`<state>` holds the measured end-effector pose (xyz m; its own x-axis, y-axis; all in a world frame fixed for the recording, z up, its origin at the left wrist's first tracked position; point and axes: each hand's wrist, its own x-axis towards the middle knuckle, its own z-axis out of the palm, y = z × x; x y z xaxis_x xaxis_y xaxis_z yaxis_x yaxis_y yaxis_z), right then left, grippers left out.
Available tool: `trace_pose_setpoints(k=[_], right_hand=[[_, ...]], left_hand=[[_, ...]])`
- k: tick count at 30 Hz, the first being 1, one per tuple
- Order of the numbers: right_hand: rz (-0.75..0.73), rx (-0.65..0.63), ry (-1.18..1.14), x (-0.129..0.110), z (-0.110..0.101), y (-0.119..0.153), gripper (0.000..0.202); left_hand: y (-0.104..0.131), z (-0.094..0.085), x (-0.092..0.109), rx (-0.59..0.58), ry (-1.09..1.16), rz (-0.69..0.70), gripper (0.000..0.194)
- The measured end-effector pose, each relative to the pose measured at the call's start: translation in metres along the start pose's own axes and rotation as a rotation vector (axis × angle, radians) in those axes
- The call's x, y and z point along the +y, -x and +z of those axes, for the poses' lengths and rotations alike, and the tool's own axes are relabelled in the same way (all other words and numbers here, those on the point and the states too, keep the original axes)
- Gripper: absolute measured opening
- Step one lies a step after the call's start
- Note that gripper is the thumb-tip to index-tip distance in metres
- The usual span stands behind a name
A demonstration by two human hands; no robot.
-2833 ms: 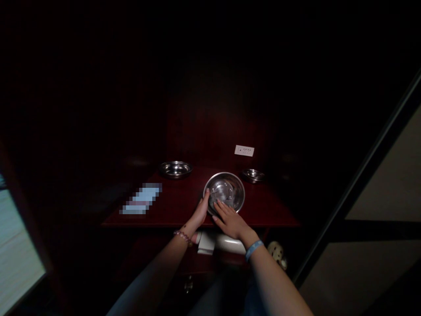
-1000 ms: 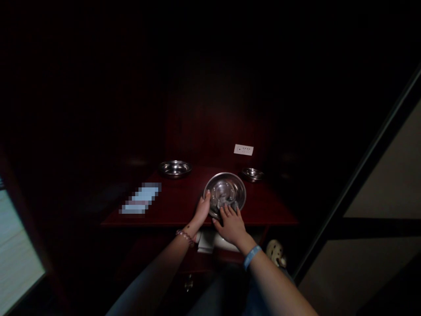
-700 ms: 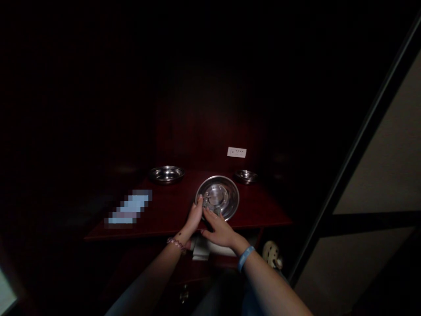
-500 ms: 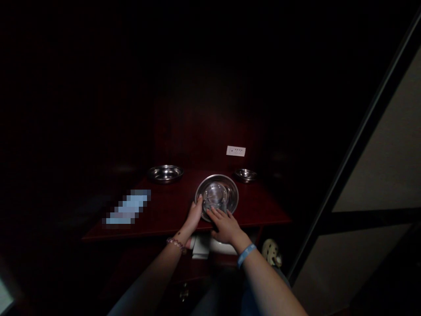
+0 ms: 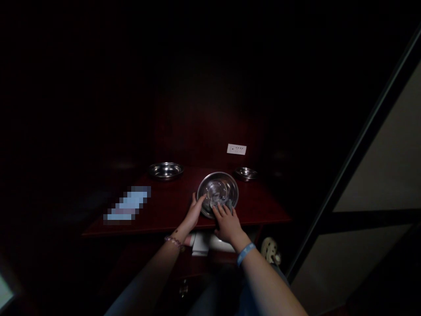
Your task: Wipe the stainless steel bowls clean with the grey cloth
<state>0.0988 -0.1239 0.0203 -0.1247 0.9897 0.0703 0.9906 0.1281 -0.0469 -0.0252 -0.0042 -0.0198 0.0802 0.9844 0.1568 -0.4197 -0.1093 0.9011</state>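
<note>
A shiny steel bowl is tilted toward me near the front edge of the dark red desk. My left hand grips its left rim, thumb inside and fingers outside. Inside the lower part of the bowl lies a crumpled grey cloth. Pressed on this cloth is my right hand, its fingers stretched over it and holding it against the metal. Part of the cloth is hidden under those fingers.
On the desk, a wide steel dish stands back left and smaller steel bowls back right. A pixelated, bluish patch covers something at left. A socket is on the back wall. Below are white items and a clog.
My right hand has slid slightly right with the cloth inside the bowl. My left thumb has shifted a little on the rim, and the view has tipped slightly.
</note>
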Motion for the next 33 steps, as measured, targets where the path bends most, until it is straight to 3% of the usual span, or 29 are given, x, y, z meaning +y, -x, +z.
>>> trace_pose_setpoints(k=[4, 10, 18, 23, 29, 33], right_hand=[[0.018, -0.008, -0.001, -0.003, 0.002, 0.000, 0.092], [0.050, 0.000, -0.047, -0.007, 0.006, -0.004, 0.099], [0.016, -0.110, -0.281, -0.008, -0.003, -0.012, 0.103], [0.015, -0.136, -0.344, -0.008, -0.005, -0.014, 0.101], [0.057, -0.116, -0.321, -0.013, -0.001, -0.015, 0.100], [0.093, -0.107, -0.330, -0.016, -0.002, -0.016, 0.102]], left_hand=[[0.002, 0.000, 0.002, -0.049, -0.056, -0.020, 0.074], [0.004, 0.001, 0.002, -0.170, -0.169, 0.125, 0.069], [0.008, 0.005, 0.007, -0.255, -0.238, 0.189, 0.066], [0.010, 0.004, 0.008, -0.209, -0.253, 0.243, 0.067], [0.009, 0.004, 0.008, -0.176, -0.280, 0.164, 0.057], [0.010, 0.004, 0.010, -0.204, -0.291, 0.155, 0.061]])
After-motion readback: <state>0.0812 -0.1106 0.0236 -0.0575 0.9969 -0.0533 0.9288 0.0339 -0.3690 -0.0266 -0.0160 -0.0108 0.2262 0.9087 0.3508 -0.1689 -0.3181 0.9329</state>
